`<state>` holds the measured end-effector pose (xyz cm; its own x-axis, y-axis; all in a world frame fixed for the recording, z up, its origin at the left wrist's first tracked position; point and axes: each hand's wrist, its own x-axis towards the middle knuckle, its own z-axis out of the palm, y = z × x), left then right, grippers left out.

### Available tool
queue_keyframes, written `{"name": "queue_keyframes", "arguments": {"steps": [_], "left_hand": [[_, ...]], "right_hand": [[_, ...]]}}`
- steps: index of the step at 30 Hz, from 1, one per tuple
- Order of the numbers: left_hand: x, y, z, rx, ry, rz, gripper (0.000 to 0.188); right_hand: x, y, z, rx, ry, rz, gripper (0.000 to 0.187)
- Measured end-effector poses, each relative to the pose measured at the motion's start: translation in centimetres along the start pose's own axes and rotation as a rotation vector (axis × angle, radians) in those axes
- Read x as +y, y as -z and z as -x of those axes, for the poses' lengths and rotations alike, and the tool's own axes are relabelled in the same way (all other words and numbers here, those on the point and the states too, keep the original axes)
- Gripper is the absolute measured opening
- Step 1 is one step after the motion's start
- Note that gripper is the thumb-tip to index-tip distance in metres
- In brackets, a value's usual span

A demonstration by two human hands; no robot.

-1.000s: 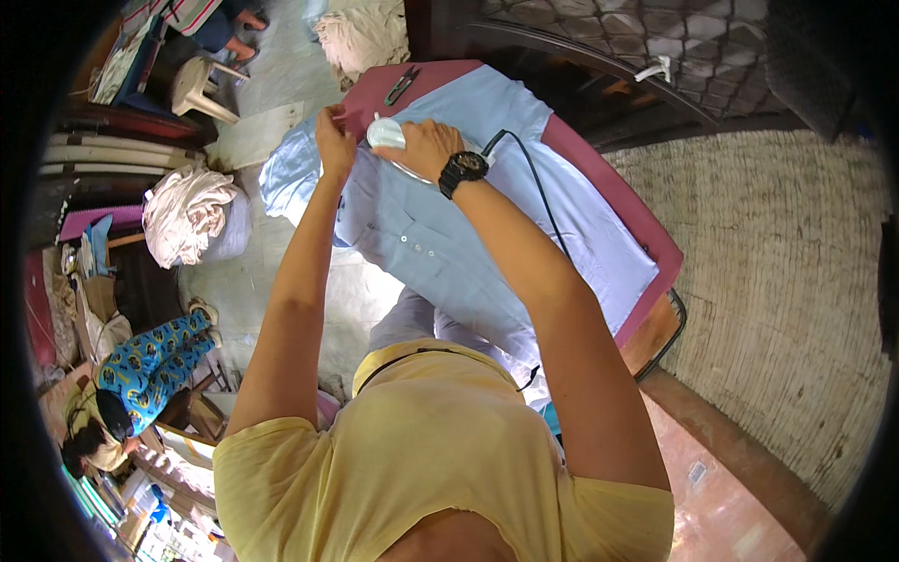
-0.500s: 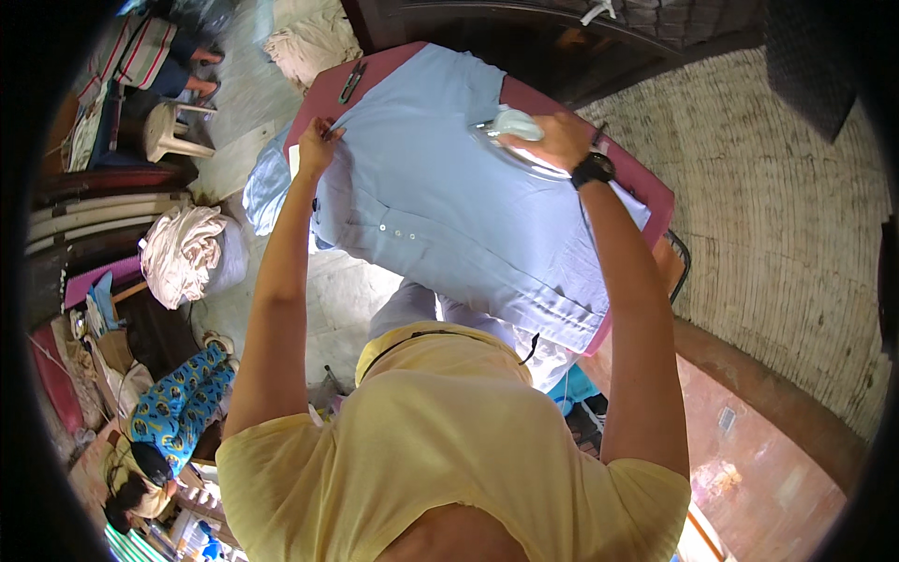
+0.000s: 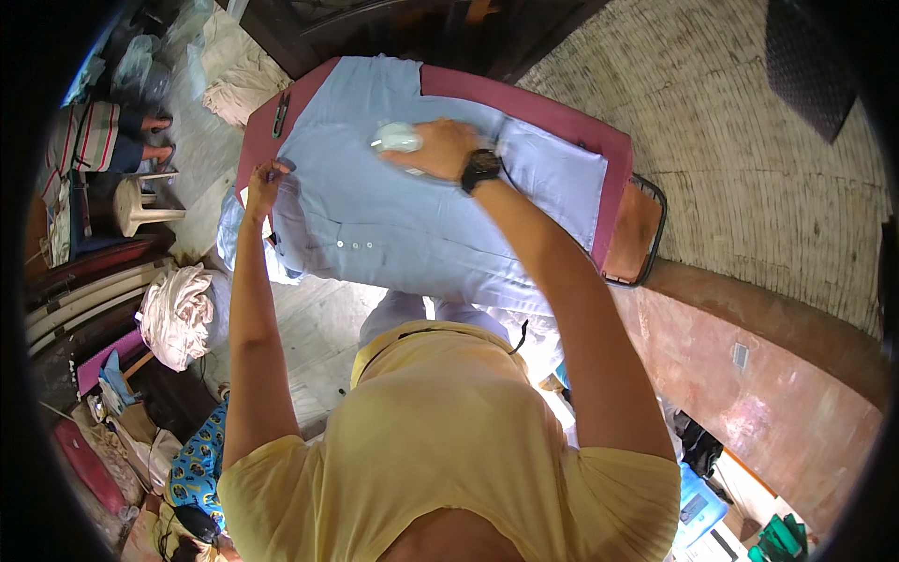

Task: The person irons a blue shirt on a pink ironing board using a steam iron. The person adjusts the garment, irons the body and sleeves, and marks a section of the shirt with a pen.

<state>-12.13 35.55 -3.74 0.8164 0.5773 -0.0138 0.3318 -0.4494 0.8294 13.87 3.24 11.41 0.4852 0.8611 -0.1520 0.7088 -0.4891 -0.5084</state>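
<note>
maroon board (image 3: 524, 105) bears a blue shirt (image 3: 375, 206), its edge pinched by the left hand (image 3: 266, 182). the right hand (image 3: 446, 148) grips an iron (image 3: 400, 138) beneath it, blurred, partly hidden.

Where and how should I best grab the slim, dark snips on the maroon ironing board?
Pinch the slim, dark snips across their narrow middle, probably from above and the near side: they lie flat, long axis near-to-far, left of the pale blue fabric shirt, and the left hand is closer. Which end cuts is unclear.
</note>
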Motion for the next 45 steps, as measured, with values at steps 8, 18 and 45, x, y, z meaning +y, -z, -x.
{"name": "queue_keyframes", "arguments": {"steps": [8,18,45], "left_hand": [[0.9,0.3,-1.0,-0.12,0.167,0.209,0.028],[1.5,-0.3,-2.2,-0.232,0.088,0.156,0.033],[2.3,-1.6,-1.2,0.051,-0.166,-0.278,0.029]], "right_hand": [[15.5,14.9,17.9,0.177,-0.521,0.229,0.064],[18.2,7.8,20.9,0.266,-0.383,0.037,0.06],[2.6,0.3,4.7,0.193,0.022,0.098,0.052]]}}
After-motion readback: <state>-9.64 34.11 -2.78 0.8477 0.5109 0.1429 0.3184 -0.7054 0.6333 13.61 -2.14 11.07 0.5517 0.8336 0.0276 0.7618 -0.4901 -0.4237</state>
